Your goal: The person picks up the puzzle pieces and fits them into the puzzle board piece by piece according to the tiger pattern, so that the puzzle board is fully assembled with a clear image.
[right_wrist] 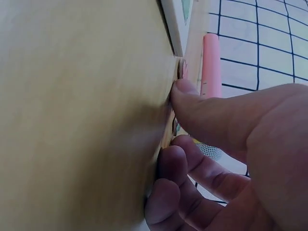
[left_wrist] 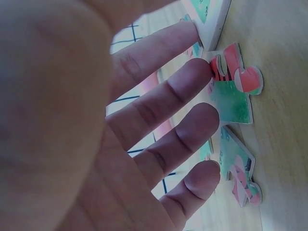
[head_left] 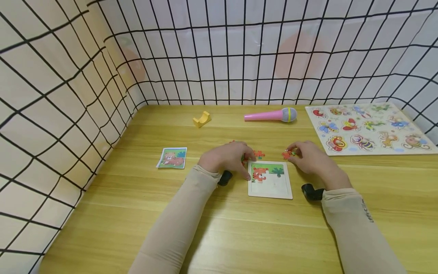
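A white puzzle board (head_left: 272, 190) carries a few fitted pieces showing a red tiger's head and a green bush. At its left edge is my left hand (head_left: 230, 158), its thumb and forefinger by the frame and its other fingers loosely extended. Loose puzzle pieces (left_wrist: 233, 103) lie by those fingertips in the left wrist view. Right of the board, my right hand (head_left: 305, 155) has thumb and curled fingers about a red puzzle piece (head_left: 286, 154) low at the table; the fingertips partly hide it. Another orange piece (head_left: 259, 154) lies behind the board.
A picture card (head_left: 172, 158) of a pink tiger lies at left. Behind stand a yellow curved block (head_left: 202, 119) and a pink toy microphone (head_left: 268, 115). A large animal puzzle board (head_left: 371, 127) lies at right. Black netting (head_left: 226, 57) borders the wooden table (head_left: 267, 236).
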Motion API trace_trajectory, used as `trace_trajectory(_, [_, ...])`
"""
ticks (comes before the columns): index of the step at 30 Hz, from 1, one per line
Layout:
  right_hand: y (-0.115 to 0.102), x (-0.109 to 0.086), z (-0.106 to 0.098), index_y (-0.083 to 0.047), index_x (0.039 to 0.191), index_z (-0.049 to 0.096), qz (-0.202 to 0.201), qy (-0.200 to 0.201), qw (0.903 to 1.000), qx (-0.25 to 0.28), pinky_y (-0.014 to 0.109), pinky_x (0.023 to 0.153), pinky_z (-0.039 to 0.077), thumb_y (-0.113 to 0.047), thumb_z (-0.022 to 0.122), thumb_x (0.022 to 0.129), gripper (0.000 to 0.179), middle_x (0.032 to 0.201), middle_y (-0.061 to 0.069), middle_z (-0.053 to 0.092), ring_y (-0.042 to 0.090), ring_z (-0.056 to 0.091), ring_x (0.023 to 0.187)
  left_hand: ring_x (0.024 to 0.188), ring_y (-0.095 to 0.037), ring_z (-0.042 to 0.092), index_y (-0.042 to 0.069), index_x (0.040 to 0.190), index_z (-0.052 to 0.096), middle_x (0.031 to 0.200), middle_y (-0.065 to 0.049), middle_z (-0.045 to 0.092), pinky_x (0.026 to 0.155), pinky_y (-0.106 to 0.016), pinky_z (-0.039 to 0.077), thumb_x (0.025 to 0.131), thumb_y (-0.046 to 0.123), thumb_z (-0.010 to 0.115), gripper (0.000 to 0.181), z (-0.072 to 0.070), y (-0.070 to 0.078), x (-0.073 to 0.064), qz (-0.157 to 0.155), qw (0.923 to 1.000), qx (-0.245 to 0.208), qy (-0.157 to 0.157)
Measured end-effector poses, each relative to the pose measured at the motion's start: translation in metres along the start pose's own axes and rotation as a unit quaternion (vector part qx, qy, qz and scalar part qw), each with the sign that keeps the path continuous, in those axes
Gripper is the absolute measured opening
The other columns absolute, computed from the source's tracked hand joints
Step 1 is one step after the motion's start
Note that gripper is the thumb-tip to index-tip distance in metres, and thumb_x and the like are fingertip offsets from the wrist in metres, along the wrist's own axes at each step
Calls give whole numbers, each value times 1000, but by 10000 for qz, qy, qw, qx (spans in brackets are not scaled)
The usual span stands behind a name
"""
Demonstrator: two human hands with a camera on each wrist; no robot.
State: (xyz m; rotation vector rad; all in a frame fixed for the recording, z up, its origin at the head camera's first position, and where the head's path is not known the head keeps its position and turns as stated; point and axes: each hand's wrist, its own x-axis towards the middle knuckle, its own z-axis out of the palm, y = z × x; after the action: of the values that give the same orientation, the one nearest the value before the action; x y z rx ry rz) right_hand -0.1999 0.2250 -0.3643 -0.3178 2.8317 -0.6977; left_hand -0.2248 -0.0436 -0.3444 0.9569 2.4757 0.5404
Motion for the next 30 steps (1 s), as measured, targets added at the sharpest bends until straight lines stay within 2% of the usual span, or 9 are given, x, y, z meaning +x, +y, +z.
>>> trace_trajectory(6, [-1, -1, -1, 5, 130, 55, -53, -99, 9998, 156, 59, 92, 42, -11, 59, 102, 33, 116, 29, 49, 42, 50, 107, 95, -14, 54, 11, 124, 70, 108, 2, 62, 84, -24, 45, 76, 26, 91, 54, 0, 0, -1, -51, 10000, -80, 10])
trace_trajectory(13, [0, -1, -1, 5, 130, 53, -91, -209, 9996, 190, 61, 95, 40, -7, 58, 102, 32, 119, 31, 49, 45, 49, 111, 105, -11, 56, 12, 126, 69, 115, 5, 62, 90, -23, 45, 77, 25, 91, 55, 1, 1, -1, -164, 9997, -189, -53])
trace_trajectory(22, [1, -2, -5, 6, 132, 50, -263, -310, 9986, 342, 60, 92, 42, -5, 55, 102, 32, 119, 31, 50, 44, 51, 109, 103, -12, 55, 11, 126, 69, 113, 5, 61, 89, -22, 45, 77, 24, 91, 55, 1, 2, 0, -160, 9997, -195, -64])
trace_trajectory(30, [-7, -9, -14, 3, 128, 55, -847, -491, 9943, 435, 49, 81, 46, -5, 58, 101, 28, 113, 25, 55, 35, 56, 98, 104, -11, 55, 12, 126, 68, 113, 5, 61, 89, -23, 45, 78, 26, 90, 55, 1, 1, 1, -196, 9997, -154, -68])
